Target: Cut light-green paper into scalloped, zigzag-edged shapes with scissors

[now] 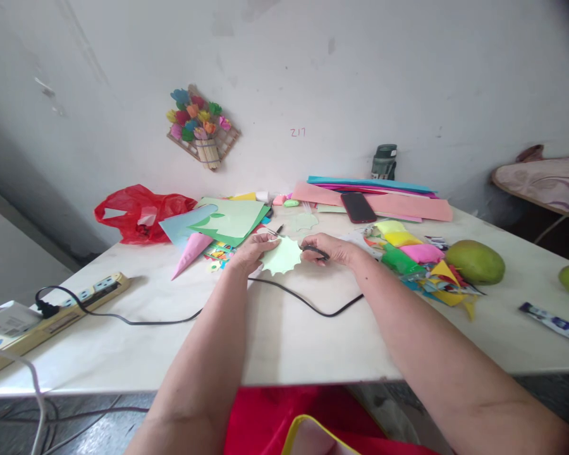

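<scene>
My left hand [252, 251] pinches the left side of a pale green paper piece [282, 256] with a scalloped, pointed edge. On its right, my right hand [329, 248] is closed around black-handled scissors [315, 251], held at the paper's right edge; their blades are hard to make out. Beyond the paper lies a similar pale green cutout [304, 221]. A dark pen-like item [279, 229] shows just past my left fingers. Small colored paper scraps [220, 254] and a pink paper cone [193, 253] lie left of my left hand.
A black cord [308, 304] crosses the table in front of my hands to a power strip [90, 294]. Green sheets [234, 215] and a red plastic bag [145, 205] lie back left. A phone [358, 207] rests on colored paper; clay packets [420, 253] and a green fruit [475, 262] are right.
</scene>
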`<state>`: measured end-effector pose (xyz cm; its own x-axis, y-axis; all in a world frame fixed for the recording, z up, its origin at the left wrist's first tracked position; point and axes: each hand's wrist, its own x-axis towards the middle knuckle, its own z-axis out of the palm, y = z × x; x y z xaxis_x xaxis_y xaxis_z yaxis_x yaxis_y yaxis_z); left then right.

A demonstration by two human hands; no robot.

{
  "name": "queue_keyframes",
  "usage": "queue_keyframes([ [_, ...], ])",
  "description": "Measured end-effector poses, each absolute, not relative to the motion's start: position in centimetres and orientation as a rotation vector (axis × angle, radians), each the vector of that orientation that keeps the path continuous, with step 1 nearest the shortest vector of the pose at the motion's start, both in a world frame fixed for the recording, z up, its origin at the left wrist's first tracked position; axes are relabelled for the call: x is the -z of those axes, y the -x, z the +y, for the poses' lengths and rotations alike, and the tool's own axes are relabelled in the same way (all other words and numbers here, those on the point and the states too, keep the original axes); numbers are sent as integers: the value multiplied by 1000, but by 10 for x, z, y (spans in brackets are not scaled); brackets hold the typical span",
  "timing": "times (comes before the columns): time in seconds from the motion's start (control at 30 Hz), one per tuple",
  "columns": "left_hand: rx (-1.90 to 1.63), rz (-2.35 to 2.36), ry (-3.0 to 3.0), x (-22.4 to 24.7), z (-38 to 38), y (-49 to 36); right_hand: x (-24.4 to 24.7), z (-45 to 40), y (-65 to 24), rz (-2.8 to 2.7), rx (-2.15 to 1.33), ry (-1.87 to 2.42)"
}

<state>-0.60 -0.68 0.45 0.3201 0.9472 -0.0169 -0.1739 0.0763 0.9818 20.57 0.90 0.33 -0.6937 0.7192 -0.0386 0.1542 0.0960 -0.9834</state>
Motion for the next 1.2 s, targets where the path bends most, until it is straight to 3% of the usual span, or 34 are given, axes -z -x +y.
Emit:
queue_keyframes([
  [0.27, -1068, 904, -1167, 2, 0, 7, 3, 13, -208, -2049, -1455, 891],
  [1.2, -1032, 923, -1163, 3, 0, 8, -2, 10, -206, -2029, -1501, 880],
])
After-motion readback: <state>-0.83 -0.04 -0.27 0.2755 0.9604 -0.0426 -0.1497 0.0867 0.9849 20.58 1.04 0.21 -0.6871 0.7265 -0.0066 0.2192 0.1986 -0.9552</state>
